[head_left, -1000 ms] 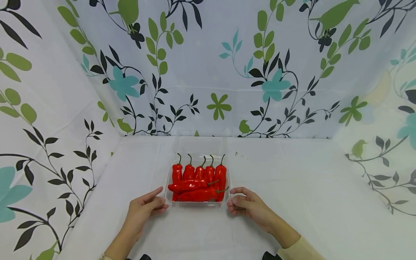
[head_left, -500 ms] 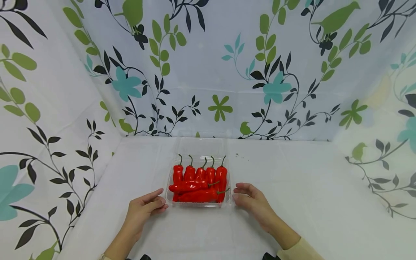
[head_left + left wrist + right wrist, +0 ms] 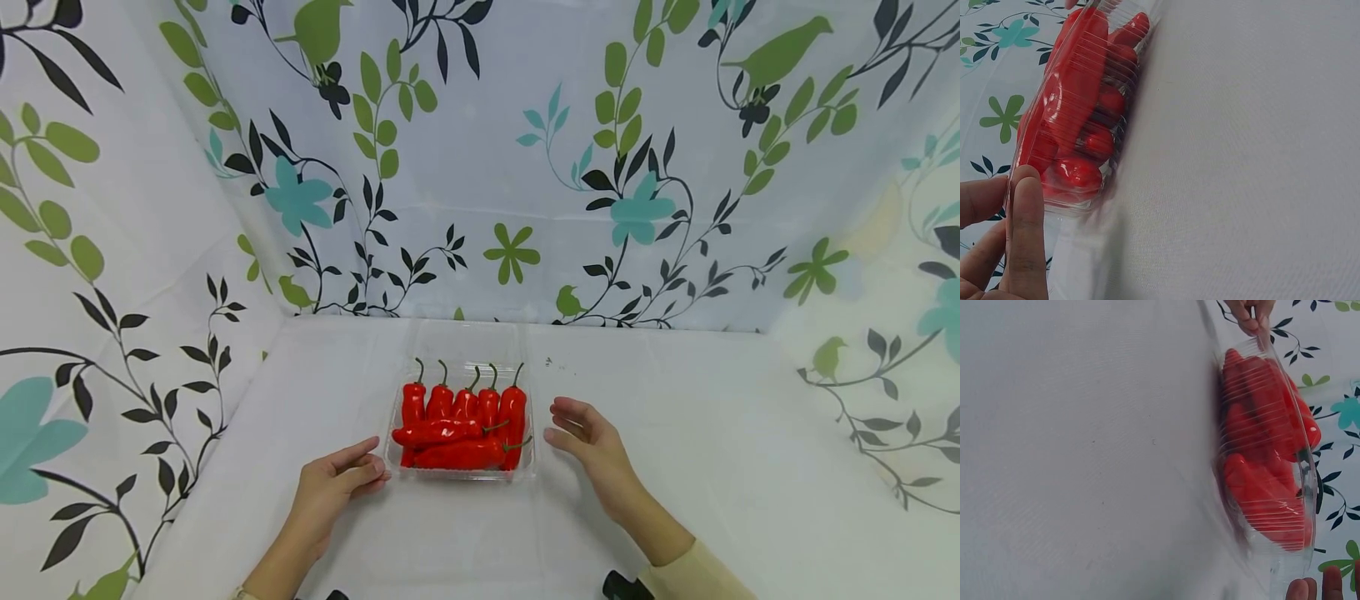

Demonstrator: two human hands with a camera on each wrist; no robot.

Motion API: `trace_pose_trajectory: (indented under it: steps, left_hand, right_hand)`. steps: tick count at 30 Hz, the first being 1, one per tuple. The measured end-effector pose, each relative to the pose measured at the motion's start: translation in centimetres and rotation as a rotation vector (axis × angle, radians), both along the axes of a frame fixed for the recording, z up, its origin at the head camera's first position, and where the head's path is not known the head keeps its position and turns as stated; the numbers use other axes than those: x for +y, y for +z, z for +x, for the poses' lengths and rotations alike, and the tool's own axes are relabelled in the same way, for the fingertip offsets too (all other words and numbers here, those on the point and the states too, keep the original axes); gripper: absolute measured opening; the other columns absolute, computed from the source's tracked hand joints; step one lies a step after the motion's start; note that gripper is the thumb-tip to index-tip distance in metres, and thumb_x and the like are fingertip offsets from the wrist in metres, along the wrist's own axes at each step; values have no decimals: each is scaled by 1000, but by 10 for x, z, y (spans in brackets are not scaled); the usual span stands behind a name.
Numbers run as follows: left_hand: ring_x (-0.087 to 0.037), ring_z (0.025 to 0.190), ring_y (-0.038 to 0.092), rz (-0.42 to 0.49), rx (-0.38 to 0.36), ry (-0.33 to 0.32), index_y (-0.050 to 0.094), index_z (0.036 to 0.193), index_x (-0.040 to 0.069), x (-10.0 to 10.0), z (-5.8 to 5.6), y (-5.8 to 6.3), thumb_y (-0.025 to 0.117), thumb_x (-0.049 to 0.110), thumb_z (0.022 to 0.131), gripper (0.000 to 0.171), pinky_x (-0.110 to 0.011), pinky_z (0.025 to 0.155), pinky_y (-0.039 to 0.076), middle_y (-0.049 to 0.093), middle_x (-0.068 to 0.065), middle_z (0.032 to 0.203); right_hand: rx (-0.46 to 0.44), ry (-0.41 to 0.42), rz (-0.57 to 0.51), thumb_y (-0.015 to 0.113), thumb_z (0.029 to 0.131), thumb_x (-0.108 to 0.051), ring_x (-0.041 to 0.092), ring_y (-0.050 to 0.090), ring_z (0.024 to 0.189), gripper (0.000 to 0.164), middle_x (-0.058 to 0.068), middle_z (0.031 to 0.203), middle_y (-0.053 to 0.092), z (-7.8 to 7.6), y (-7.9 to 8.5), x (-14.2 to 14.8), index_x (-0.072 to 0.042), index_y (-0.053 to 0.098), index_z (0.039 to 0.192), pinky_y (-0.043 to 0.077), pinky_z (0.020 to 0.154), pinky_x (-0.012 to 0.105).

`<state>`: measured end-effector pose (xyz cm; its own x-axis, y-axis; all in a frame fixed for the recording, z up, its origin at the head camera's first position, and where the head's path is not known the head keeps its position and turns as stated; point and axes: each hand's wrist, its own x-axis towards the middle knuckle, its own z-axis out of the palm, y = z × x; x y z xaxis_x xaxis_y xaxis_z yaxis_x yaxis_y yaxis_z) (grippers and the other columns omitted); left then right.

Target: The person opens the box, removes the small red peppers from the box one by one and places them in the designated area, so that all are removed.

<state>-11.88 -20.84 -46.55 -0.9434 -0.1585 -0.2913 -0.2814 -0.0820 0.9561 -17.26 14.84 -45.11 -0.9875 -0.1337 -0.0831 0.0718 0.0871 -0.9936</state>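
Observation:
A clear plastic container (image 3: 468, 474) lies on the white table, its transparent lid (image 3: 468, 340) folded back behind it. Inside are several red peppers (image 3: 459, 454) with green stems; most stand side by side with stems pointing away, and two lie across them at the front. My left hand (image 3: 335, 487) pinches the container's rim at the near left corner, which the left wrist view also shows at my fingers (image 3: 1027, 212). To the right of the container is my right hand (image 3: 596, 446), fingers loosely bent, holding nothing and apart from the rim.
White cloth covers the table (image 3: 675, 400). Behind it and at both sides hangs a curtain (image 3: 450, 192) printed with leaves, birds and flowers. Small dark specks (image 3: 548, 362) lie right of the lid.
My right hand has let go of the container's right side and moved up and to the right, away from it. The left hand keeps its place at the left corner.

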Motion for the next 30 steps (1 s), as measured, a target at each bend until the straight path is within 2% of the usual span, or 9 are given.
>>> trace_pose_trajectory:
  steps: [7,17,23,26,30]
  left_hand:
    - [-25,89,74,4,0,0,59,138,-5,-1,0,-1,70,0,93,46,-33,83,61,67,-12,100]
    - [-25,88,74,18,2,0,58,138,-5,0,0,-1,71,0,93,47,-33,84,61,67,-11,100]
    - [-25,88,74,21,-8,7,58,138,-5,0,0,-1,70,0,93,46,-33,84,61,67,-11,100]
    - [-26,88,74,26,-12,11,58,138,-5,1,0,0,70,-1,93,46,-33,84,61,68,-11,99]
    - [-25,88,74,22,-21,16,58,138,-5,1,0,1,70,-1,93,46,-33,83,61,68,-11,99]
  right_hand:
    - [62,6,6,78,90,-24,32,47,137,57,7,143,55,-4,10,-8,-15,52,140,50,104,41]
    - [102,42,-71,78,91,-20,33,49,135,58,6,142,54,-7,19,-20,-15,50,142,53,100,35]
    - [150,102,-78,78,91,-16,37,51,133,60,7,142,53,-10,27,-23,-16,48,144,55,97,33]
    - [181,142,-43,80,88,-14,38,52,131,65,9,143,54,-12,29,-25,-16,49,145,54,99,36]
    - [223,206,39,84,84,-12,38,53,130,73,15,144,53,-14,29,-27,-15,48,147,49,105,49]
